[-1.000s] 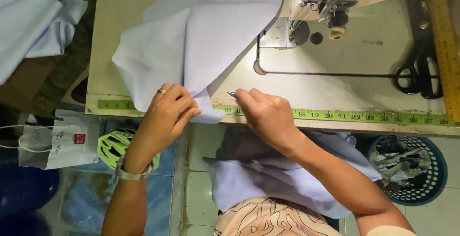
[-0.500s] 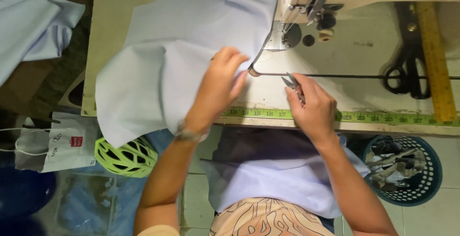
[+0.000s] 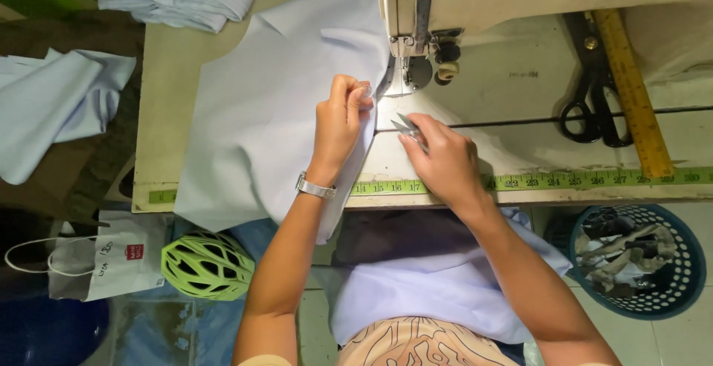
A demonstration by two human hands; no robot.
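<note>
The pale blue cotton cloth (image 3: 260, 128) is being pinched by the left hand (image 3: 340, 125); small metal snips (image 3: 407, 126) are being held by the right hand (image 3: 440, 159) fingers.

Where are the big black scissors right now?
The black scissors lie on the sewing table at upper right of the head view, just left of the yellow ruler, beyond the right hand.

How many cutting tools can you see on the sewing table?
2: black scissors lying right of the machine beside the yellow ruler, and small snips in the right hand. Cloth may hide others.
</note>
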